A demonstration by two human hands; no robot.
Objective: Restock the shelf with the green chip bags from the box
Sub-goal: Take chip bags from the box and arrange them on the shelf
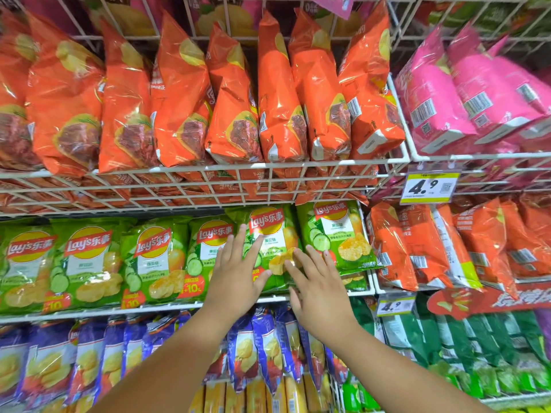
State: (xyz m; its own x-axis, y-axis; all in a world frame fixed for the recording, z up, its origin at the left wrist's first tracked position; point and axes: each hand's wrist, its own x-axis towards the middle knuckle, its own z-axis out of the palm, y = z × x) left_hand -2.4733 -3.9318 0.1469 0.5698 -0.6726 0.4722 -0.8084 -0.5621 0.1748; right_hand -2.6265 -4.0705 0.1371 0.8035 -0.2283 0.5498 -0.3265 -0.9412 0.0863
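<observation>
A row of green chip bags stands face-out on the middle white wire shelf (167, 310). One green bag (268, 231) near the row's right end sits slightly forward and higher than its neighbours. My left hand (237, 272) lies flat with straight fingers on that bag's lower left. My right hand (316, 281) presses its lower right with fingers spread. Another green bag (337, 234) stands at the far right of the row. The box is out of view.
Orange bags (190, 96) fill the wire basket above, whose front grid (208, 186) overhangs the green row. Pink bags (477, 93) sit upper right, more orange bags (447, 248) to the right, purple bags (98, 359) below. A yellow price tag (429, 186) hangs at right.
</observation>
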